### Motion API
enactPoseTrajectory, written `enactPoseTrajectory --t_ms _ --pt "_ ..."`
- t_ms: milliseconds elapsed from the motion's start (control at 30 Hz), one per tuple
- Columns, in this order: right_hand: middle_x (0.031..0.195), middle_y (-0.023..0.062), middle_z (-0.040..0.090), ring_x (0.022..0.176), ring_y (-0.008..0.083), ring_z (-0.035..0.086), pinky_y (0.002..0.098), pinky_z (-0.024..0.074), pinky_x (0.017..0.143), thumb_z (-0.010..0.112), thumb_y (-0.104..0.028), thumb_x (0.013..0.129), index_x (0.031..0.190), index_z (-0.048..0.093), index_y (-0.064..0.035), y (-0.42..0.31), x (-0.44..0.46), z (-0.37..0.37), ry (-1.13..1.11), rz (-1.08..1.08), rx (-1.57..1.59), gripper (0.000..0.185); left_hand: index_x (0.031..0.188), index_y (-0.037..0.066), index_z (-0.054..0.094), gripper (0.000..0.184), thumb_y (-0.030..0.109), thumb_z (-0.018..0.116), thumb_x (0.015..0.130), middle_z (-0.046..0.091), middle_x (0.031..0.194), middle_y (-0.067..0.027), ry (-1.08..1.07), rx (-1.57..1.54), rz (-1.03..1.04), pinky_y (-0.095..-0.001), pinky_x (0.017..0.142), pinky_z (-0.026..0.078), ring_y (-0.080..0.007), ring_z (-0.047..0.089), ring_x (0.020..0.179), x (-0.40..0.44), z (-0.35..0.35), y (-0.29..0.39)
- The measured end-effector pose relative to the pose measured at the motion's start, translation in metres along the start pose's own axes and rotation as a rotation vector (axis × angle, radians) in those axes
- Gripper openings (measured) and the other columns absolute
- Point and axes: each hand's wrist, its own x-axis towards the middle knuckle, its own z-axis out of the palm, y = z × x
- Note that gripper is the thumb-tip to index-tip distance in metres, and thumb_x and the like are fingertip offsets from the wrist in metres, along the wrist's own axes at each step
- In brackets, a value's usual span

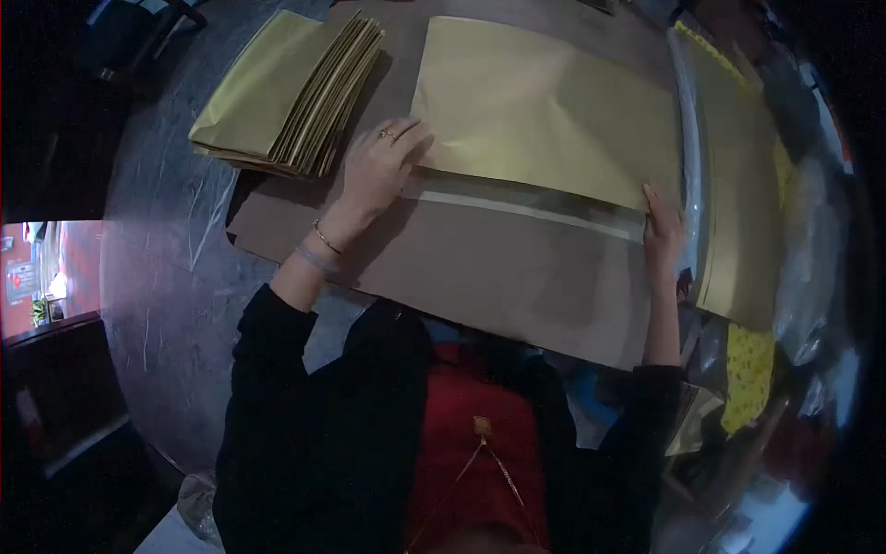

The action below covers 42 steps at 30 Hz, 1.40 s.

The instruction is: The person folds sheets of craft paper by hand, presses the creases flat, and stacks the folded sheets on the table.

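A large sheet of brown kraft paper lies across a brown board in front of me. My left hand, with a ring on one finger, holds the sheet's lower left corner, its fingers bent over the edge. At the lower right corner my right hand grips the paper, the thumb on top and the other fingers partly hidden. Just below the sheet's near edge runs a pale strip along the board. Left of my left hand sits a thick stack of folded kraft paper pieces.
The board rests on a grey, scratched table. On the right stand more brown sheets, with clear plastic and a yellow patterned piece beside them. A dark object is at the upper left.
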Motion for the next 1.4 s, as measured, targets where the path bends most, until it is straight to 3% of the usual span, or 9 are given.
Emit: enactPoseTrajectory --t_ms 33,133,233,367,567,933,1067,1167,1400 --pt "0.125 0.0 0.059 0.112 0.0193 0.057 0.0405 0.0389 0.1 0.061 0.003 0.078 0.125 0.057 -0.0197 0.003 -0.005 0.006 -0.016 0.015 0.006 0.053 0.115 0.008 0.059 0.038 0.012 0.07 0.078 0.061 0.116 -0.0097 -0.012 0.001 -0.005 -0.0369 0.087 0.046 -0.0277 0.058 0.105 -0.009 0.001 0.004" --pt "0.126 -0.0002 0.059 0.112 0.0196 0.057 0.0412 0.0384 0.1 0.061 0.0 0.081 0.125 0.057 -0.0194 -0.001 -0.007 0.016 -0.005 0.022 0.013 0.048 0.131 0.001 0.043 0.066 0.018 0.073 0.075 0.044 0.136 -0.0216 -0.096 -0.032 -0.4 -0.0438 0.095 0.042 -0.0398 0.05 0.115 -0.038 -0.002 0.01" --pt "0.127 -0.0008 0.058 0.112 0.0198 0.057 0.0413 0.0383 0.101 0.061 -0.001 0.082 0.125 0.057 -0.0197 0.003 -0.01 0.024 -0.022 0.017 -0.049 0.048 0.133 0.001 0.04 0.072 0.025 0.075 0.074 0.04 0.139 -0.0212 -0.134 -0.088 -0.507 -0.0436 0.097 0.041 -0.0396 0.046 0.12 -0.055 -0.011 0.036" --pt "0.127 -0.0002 0.058 0.114 0.0196 0.055 0.0414 0.038 0.101 0.058 0.0 0.083 0.127 0.056 -0.0205 0.003 -0.012 0.027 -0.048 0.008 -0.007 0.049 0.135 -0.001 0.038 0.082 0.033 0.078 0.072 0.036 0.143 -0.0187 -0.165 -0.057 -0.417 -0.0426 0.097 0.042 -0.0379 0.044 0.123 -0.065 0.006 0.035" --pt "0.12 0.0038 0.062 0.109 0.0217 0.058 0.0413 0.0389 0.099 0.057 0.001 0.078 0.122 0.06 -0.0151 -0.005 -0.015 0.019 -0.039 -0.053 0.045 0.046 0.133 0.005 0.042 0.078 0.031 0.078 0.07 0.039 0.14 -0.017 -0.11 -0.09 -0.393 -0.0427 0.094 0.044 -0.0359 0.048 0.119 -0.059 0.011 0.029" --pt "0.135 0.0022 0.051 0.12 0.0216 0.049 0.0413 0.035 0.103 0.059 0.001 0.078 0.13 0.052 -0.0165 -0.002 -0.025 0.015 -0.135 -0.067 0.032 0.055 0.121 0.005 0.054 0.055 0.026 0.075 0.075 0.044 0.138 -0.0154 -0.137 -0.091 -0.359 -0.0411 0.087 0.048 -0.0351 0.056 0.109 -0.057 0.011 0.022" --pt "0.135 0.0029 0.05 0.12 0.0232 0.049 0.0416 0.0356 0.103 0.058 0.002 0.078 0.131 0.051 -0.0162 -0.008 -0.026 0.013 -0.212 -0.042 0.085 0.056 0.116 0.004 0.058 0.048 0.024 0.075 0.075 0.046 0.136 -0.0156 -0.104 -0.049 -0.3 -0.0409 0.087 0.048 -0.035 0.055 0.11 -0.058 0.013 0.02" --pt "0.135 0.004 0.051 0.12 0.0258 0.049 0.0409 0.0371 0.101 0.057 0.001 0.08 0.131 0.051 -0.0152 -0.005 -0.03 0.019 -0.216 -0.172 0.031 0.055 0.113 0.005 0.06 0.043 0.024 0.074 0.076 0.048 0.134 -0.0163 -0.082 -0.056 -0.261 -0.0403 0.088 0.047 -0.0337 0.055 0.111 -0.056 0.011 0.021" --pt "0.136 0.0055 0.049 0.121 0.0264 0.048 0.042 0.0349 0.103 0.056 -0.002 0.078 0.132 0.051 -0.0157 -0.01 -0.021 0.009 -0.247 -0.118 0.077 0.055 0.103 0.008 0.066 0.031 0.025 0.071 0.078 0.06 0.121 -0.0091 -0.102 -0.037 -0.249 -0.0393 0.09 0.047 -0.0312 0.054 0.116 -0.059 0.014 0.019"
